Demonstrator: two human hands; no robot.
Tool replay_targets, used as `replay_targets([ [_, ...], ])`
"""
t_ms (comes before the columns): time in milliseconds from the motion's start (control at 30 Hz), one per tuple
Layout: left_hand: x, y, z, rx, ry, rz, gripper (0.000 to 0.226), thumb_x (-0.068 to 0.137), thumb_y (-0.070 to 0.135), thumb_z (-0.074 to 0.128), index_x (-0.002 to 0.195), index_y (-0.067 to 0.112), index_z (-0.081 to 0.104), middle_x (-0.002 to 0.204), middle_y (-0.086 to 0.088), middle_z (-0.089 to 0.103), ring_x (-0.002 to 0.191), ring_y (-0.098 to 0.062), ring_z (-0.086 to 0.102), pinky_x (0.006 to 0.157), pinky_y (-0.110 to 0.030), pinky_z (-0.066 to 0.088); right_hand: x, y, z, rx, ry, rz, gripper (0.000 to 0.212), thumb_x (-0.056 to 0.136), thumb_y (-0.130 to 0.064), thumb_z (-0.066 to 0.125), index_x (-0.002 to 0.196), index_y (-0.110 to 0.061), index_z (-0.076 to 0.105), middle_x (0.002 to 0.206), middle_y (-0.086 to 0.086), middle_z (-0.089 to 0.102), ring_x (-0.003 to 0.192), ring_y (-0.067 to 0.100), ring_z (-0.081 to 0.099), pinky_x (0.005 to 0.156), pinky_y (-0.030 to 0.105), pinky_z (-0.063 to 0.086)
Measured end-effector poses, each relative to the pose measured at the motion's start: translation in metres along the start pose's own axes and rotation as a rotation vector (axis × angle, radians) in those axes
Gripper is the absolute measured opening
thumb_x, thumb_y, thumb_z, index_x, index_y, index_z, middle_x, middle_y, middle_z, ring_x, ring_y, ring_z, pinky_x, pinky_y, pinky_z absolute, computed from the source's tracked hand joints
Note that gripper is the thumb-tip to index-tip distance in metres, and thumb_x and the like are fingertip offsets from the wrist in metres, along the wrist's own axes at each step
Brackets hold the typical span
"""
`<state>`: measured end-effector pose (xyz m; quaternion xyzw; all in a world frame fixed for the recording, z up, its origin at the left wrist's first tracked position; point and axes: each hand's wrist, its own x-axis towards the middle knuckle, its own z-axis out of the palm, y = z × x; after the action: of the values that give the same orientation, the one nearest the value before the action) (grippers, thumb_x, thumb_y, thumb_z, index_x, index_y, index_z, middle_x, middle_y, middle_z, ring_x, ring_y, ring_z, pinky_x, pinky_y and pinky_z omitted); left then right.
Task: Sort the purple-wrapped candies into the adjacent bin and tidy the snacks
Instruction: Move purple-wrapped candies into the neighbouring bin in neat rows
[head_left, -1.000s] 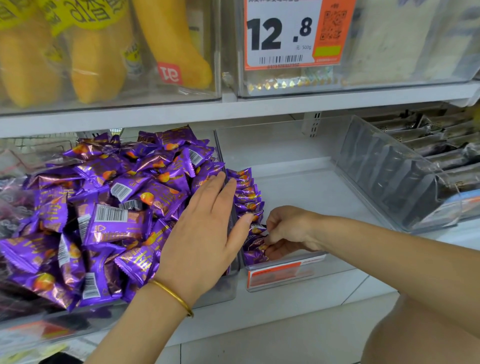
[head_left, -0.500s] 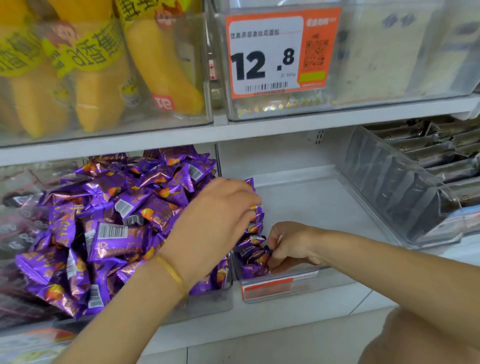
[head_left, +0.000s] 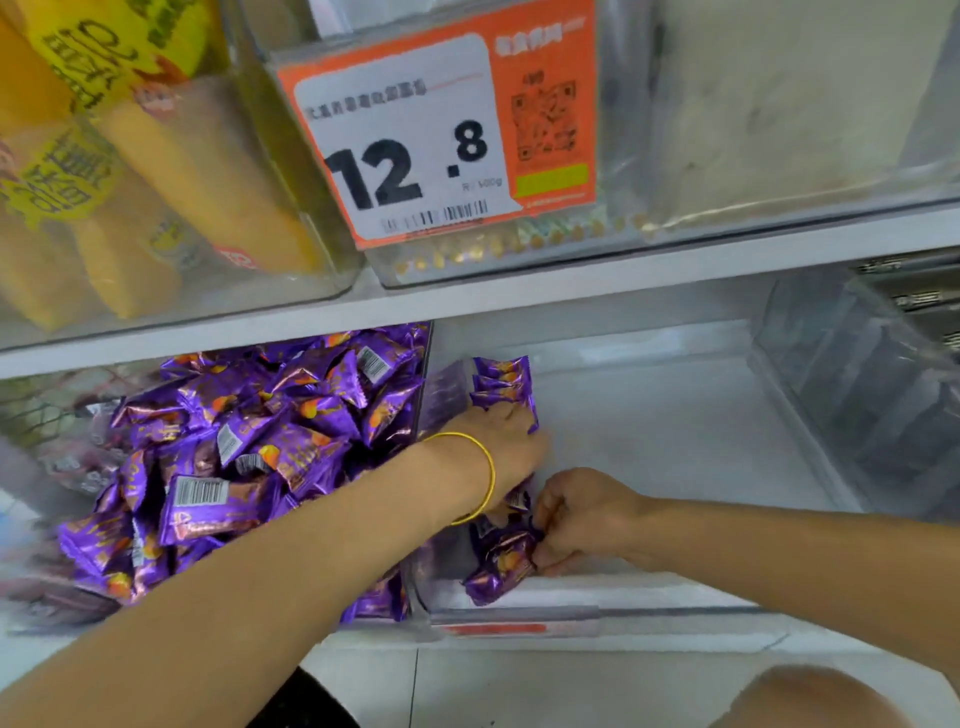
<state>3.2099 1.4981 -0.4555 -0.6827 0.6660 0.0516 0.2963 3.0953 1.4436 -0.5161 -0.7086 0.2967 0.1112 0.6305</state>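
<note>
A heap of purple-wrapped candies fills the clear left bin. In the adjacent bin a row of purple candies stands on edge along the left wall. My left hand, with a gold bangle on the wrist, reaches over the divider, and its fingers curl down over the middle of that row, their tips hidden. At the row's front end my right hand pinches a purple candy.
The adjacent bin's floor is bare to the right of the row. A clear bin of dark-wrapped snacks stands at the right. On the shelf above are yellow packets and a bin with an orange 12.8 price tag.
My left hand left the heap, where it lay flat, and crossed the divider onto the standing row. My right hand stayed at the row's front end. The view moved closer.
</note>
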Motion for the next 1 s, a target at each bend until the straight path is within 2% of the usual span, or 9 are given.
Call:
replay_targets([
  [67,0.005,0.001,0.001,0.040,0.007,-0.017,0.068,0.077,0.025,0.071,0.132,0.009,0.035,0.136,-0.013,0.036,0.124,-0.032,0.036,0.096,-0.041,0.038,0.003,0.004,-0.002,0.007,-0.018,-0.026,0.029,0.070,0.018,0.068,0.072,-0.008,0.056,0.064,0.008,0.056,0.056,0.017,0.060,0.062,0.029,0.058],
  [167,0.007,0.000,0.002,0.048,-0.018,-0.028,0.068,0.078,0.030,0.070,0.132,0.009,0.035,0.136,-0.012,0.034,0.124,-0.031,0.034,0.095,-0.039,0.038,0.008,0.009,-0.003,-0.029,-0.003,-0.084,0.032,0.068,0.018,0.068,0.077,-0.011,0.058,0.064,0.005,0.056,0.048,0.006,0.055,0.049,0.019,0.051],
  [300,0.007,-0.005,0.004,0.003,-0.029,-0.053,0.061,0.081,0.034,0.067,0.130,0.010,0.038,0.134,-0.012,0.035,0.124,-0.031,0.034,0.096,-0.041,0.039,0.010,0.013,-0.002,-0.137,0.050,-0.182,0.027,0.072,0.011,0.068,0.090,-0.009,0.066,0.068,-0.004,0.056,0.056,0.001,0.051,0.052,0.007,0.042],
  [400,0.007,-0.006,0.002,-0.018,-0.055,-0.067,0.059,0.083,0.031,0.066,0.130,0.010,0.039,0.133,-0.012,0.036,0.124,-0.031,0.034,0.098,-0.041,0.039,0.007,0.015,-0.003,-0.157,0.084,-0.239,0.027,0.071,0.008,0.072,0.096,-0.002,0.069,0.069,-0.009,0.057,0.053,-0.006,0.054,0.055,0.005,0.042],
  [467,0.007,-0.006,0.001,-0.012,-0.069,-0.073,0.057,0.085,0.029,0.065,0.131,0.010,0.039,0.133,-0.012,0.036,0.124,-0.031,0.035,0.097,-0.040,0.039,0.004,0.015,-0.004,-0.132,0.105,-0.271,0.021,0.072,0.003,0.075,0.091,-0.002,0.069,0.067,-0.007,0.060,0.049,-0.008,0.055,0.055,0.006,0.044],
  [533,0.006,-0.005,0.000,-0.003,-0.076,-0.081,0.056,0.086,0.027,0.064,0.132,0.009,0.040,0.133,-0.013,0.037,0.123,-0.031,0.037,0.097,-0.040,0.039,0.001,0.012,-0.003,-0.079,0.116,-0.292,0.010,0.076,0.000,0.073,0.078,-0.008,0.066,0.063,-0.002,0.062,0.046,-0.002,0.058,0.055,0.013,0.050],
  [633,0.005,-0.004,-0.002,-0.019,-0.094,-0.098,0.057,0.086,0.030,0.064,0.133,0.008,0.040,0.134,-0.013,0.037,0.124,-0.032,0.037,0.098,-0.040,0.039,-0.002,0.008,-0.001,-0.077,0.165,-0.318,0.021,0.081,-0.005,0.069,0.066,-0.015,0.059,0.059,-0.001,0.060,0.046,0.005,0.061,0.054,0.020,0.054],
  [800,-0.004,-0.005,-0.009,-0.058,-0.084,-0.107,0.046,0.088,0.036,0.060,0.124,0.009,0.052,0.127,-0.013,0.043,0.119,-0.032,0.041,0.091,-0.040,0.040,-0.003,0.004,0.002,-0.054,0.190,-0.295,0.021,0.085,-0.006,0.066,0.066,-0.010,0.056,0.058,0.004,0.060,0.046,0.007,0.062,0.054,0.026,0.055],
  [1000,-0.005,0.001,-0.005,0.079,-0.199,-0.047,0.055,0.080,0.044,0.067,0.125,0.014,0.054,0.127,-0.008,0.047,0.119,-0.028,0.042,0.088,-0.039,0.042,-0.001,0.003,0.001,-0.001,0.167,-0.271,0.017,0.085,-0.005,0.065,0.071,-0.009,0.057,0.061,0.007,0.061,0.048,0.012,0.063,0.053,0.027,0.056],
])
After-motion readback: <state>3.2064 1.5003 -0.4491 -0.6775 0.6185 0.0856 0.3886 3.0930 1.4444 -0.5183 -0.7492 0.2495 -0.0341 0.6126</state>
